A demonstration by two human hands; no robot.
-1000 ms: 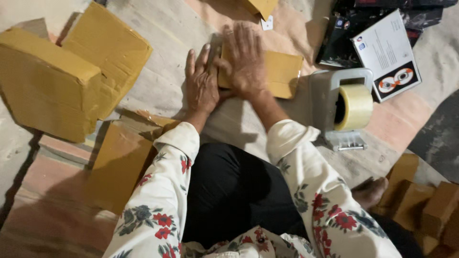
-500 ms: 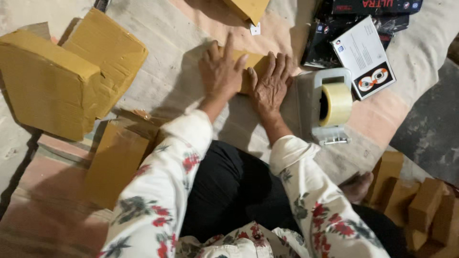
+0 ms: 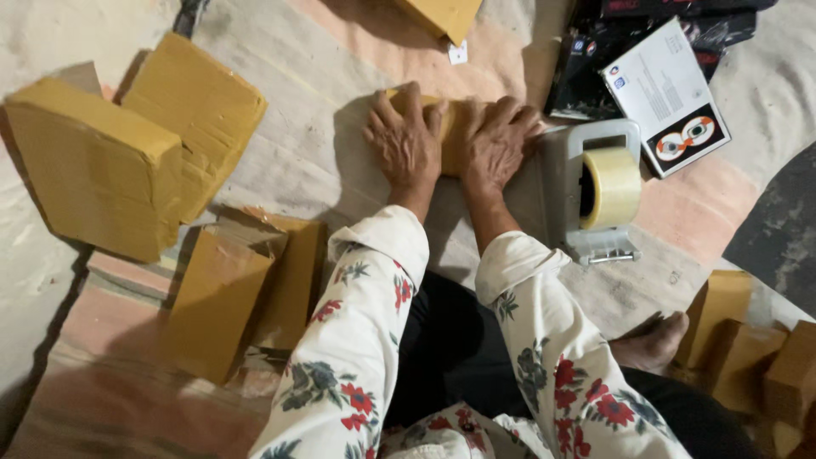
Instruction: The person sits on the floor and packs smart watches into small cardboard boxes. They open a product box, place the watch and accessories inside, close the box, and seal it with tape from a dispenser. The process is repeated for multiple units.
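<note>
Left hand (image 3: 406, 144) and right hand (image 3: 497, 143) pressed flat, fingers spread, on a small yellow-brown parcel (image 3: 450, 127) lying on the floor mat (image 3: 323, 127), probably smoothing its wrapping. Just right, a grey tape dispenser (image 3: 595, 191) within reach. Farther left, bigger wrapped parcels (image 3: 127, 144) stacked aside.

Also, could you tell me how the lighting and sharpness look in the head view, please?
In the head view the light is soft and warm; the left hand and right hand cast a dim shadow on the mat to their left. The tape roll looks pale, slightly washed out. The middle is sharp; the floral sleeves near the bottom edge blur a little.
</note>
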